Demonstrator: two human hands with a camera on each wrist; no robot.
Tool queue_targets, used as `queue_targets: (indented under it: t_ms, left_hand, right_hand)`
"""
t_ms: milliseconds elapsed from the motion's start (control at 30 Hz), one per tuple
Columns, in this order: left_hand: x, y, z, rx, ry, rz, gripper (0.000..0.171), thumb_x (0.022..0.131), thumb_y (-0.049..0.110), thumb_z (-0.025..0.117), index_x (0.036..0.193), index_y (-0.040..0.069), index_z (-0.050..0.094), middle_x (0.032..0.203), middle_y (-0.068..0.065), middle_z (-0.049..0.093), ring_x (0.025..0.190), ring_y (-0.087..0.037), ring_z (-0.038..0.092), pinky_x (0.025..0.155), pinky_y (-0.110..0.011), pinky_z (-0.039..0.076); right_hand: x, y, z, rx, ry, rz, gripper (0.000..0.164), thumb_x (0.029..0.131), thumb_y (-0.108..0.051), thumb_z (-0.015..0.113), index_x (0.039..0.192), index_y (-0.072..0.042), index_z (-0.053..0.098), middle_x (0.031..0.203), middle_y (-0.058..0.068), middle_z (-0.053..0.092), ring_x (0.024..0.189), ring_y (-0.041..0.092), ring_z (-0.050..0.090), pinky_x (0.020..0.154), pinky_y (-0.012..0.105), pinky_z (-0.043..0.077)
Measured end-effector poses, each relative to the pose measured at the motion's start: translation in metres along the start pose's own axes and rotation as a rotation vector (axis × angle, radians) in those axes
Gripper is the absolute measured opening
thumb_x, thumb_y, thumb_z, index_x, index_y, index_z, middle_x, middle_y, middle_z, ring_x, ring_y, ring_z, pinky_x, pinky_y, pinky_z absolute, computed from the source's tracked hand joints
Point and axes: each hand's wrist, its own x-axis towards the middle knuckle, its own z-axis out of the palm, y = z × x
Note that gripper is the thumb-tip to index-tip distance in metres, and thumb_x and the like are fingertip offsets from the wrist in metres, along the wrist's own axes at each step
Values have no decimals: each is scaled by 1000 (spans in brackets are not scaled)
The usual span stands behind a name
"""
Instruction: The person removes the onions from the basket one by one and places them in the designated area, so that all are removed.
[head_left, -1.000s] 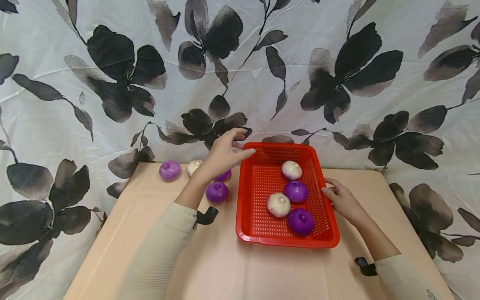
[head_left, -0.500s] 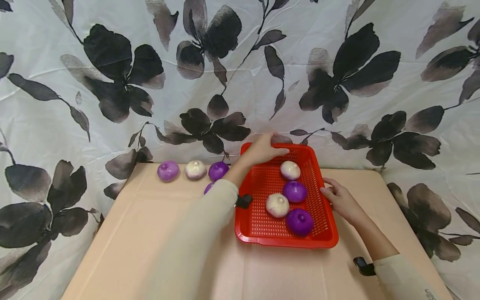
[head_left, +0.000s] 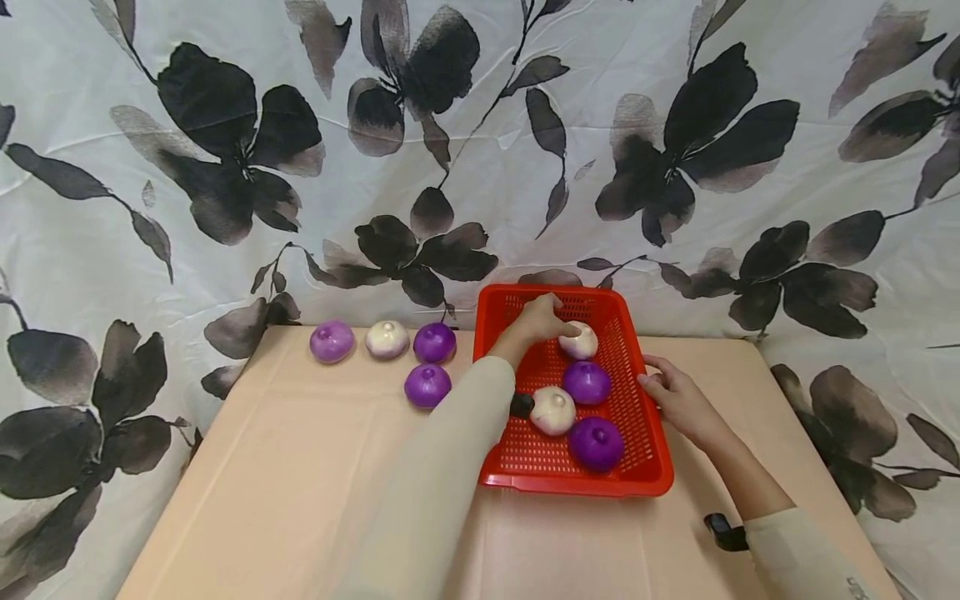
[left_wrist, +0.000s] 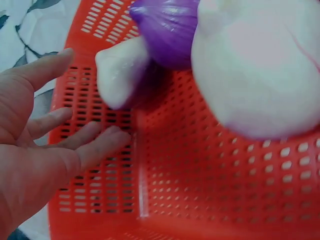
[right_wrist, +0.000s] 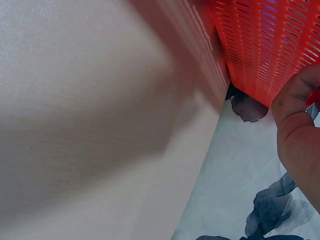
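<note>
A red plastic basket (head_left: 495, 479) holds white and purple onions. Over its far part is my left hand (head_left: 536, 321), fingers spread and relaxed, next to the far white onion (head_left: 581, 342). In the left wrist view, a gap shows between the left hand (left_wrist: 35, 145) and this white onion (left_wrist: 117, 75). Nearer in the basket lie a purple onion (head_left: 587, 382), another white onion (head_left: 552, 411) and a second purple onion (head_left: 596, 444). My right hand (head_left: 678, 400) grips the basket's right rim; in the right wrist view, the thumb and curled fingers of the right hand (right_wrist: 300, 115) hold that rim.
Left of the basket, on the light tabletop (head_left: 300, 483), sit a pale purple onion (head_left: 332, 342), a white onion (head_left: 387, 340) and two dark purple onions, one at the back (head_left: 434, 342) and one in front (head_left: 427, 386). A floral cloth (head_left: 525, 167) hangs behind the table.
My left hand has moved right, from over the basket's far left corner down into the basket beside the far white onion. The right hand keeps its grip on the rim.
</note>
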Motion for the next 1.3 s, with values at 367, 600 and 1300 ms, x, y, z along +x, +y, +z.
queue_targets:
  t_ms: [367,600,1300]
  left_hand:
    - [11,-12,26,-31,-12,-27,58,85,25,86,130,2,56,120,-10,64,102,-21,58,95,-33,54]
    - [15,-18,33,-40,-7,-15,54,86,20,85,132,6,58,125,-11,64,105,-22,58,94,-32,54]
    - [25,-27,33,-93,9,-14,50,86,20,84,129,8,62,120,-11,65,96,-22,61,81,-31,57]
  right_hand:
    - [5,0,-1,13,-4,0,58,110,-21,49,158,5,27,101,23,61,79,14,65,66,27,61]
    - [9,2,1,46,-17,8,58,110,-17,49,158,6,25,103,24,61,80,13,66,65,27,61]
    - [14,3,-7,34,-22,-6,58,110,-19,50,157,5,27,100,22,61,79,13,67,66,29,62]
